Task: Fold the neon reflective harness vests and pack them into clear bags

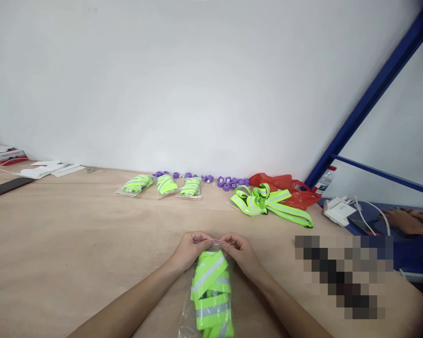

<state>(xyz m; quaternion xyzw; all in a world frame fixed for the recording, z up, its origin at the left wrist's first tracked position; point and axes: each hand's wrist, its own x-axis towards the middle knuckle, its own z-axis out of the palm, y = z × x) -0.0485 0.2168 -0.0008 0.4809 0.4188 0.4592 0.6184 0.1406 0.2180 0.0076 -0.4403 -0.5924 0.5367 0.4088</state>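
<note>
A clear plastic zip bag (211, 291) holding a folded neon-green band with grey reflective stripes lies on the wooden table (74, 234) right in front of me. My left hand (188, 251) and my right hand (241, 253) both pinch the bag's far edge along its red seal strip, fingers pressed together.
Three filled bags (167, 184) lie in a row near the wall, with several purple caps (229, 182) behind. Loose neon bands (268, 202) and a red plastic bag (289, 188) lie at right. A white charger (336, 211), a water bottle (326, 180) and another person's hand (409, 220) are at far right.
</note>
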